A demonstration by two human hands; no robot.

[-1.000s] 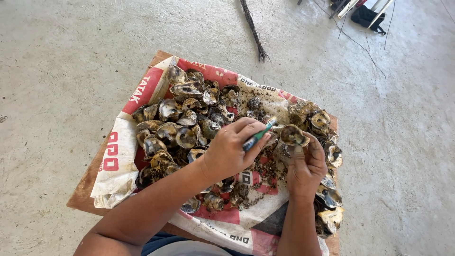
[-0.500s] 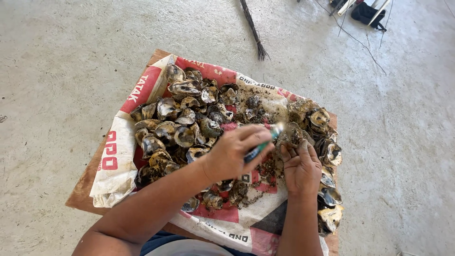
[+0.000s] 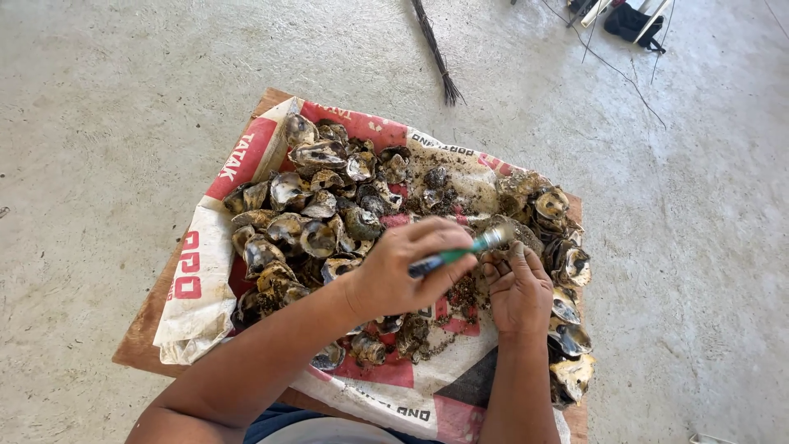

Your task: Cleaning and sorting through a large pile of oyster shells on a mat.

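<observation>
My left hand [image 3: 404, 275] is closed around a green-handled tool [image 3: 460, 252] whose pale tip points right toward an encrusted shell [image 3: 516, 233]. My right hand [image 3: 519, 288] grips that shell from below, fingers curled over its near edge. Both hands hover over a white and red woven sack [image 3: 205, 271] spread on a wooden board [image 3: 140, 333]. A heap of dark opened oyster shells [image 3: 312, 214] covers the sack to the left of my hands, and more shells [image 3: 569, 321] lie along its right edge.
The board rests on a bare concrete floor [image 3: 99, 123]. A bundle of dark twigs [image 3: 436, 57] lies beyond the sack. A black object [image 3: 631, 20] with thin cords sits at the top right.
Both hands have drawn slightly nearer to me and lower on the sack. The tool's tip has stayed against the shell held in my right hand.
</observation>
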